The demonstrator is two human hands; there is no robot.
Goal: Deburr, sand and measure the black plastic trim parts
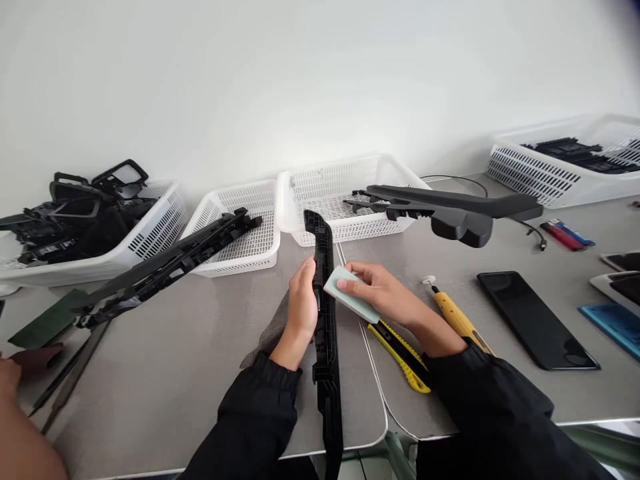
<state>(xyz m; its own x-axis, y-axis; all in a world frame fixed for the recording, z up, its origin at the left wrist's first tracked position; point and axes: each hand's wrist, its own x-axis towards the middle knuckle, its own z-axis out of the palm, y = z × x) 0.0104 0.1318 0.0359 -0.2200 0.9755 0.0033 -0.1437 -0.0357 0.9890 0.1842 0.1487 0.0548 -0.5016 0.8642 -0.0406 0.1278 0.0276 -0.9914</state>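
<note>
A long black plastic trim piece (326, 353) stands nearly lengthwise in front of me, its ribbed inner side showing. My left hand (303, 303) is closed around its upper middle from the left. Between the thumb and fingers of my right hand (373, 290) is a flat, pale green sanding pad (350, 293), whose left edge meets the trim piece or lies just over it. I cannot tell whether they touch. Under my right hand lies a yellow and black utility knife (403, 357). A yellow pen-like power tool (463, 320) rests beside my right forearm.
White baskets (237, 263) line the wall; the left basket (165, 220) is heaped with black parts. More black trim pieces (165, 267) (445, 203) lean across the middle baskets. A black phone (537, 320) lies at right. Another person's arm (25, 427) enters at lower left, near files (75, 373).
</note>
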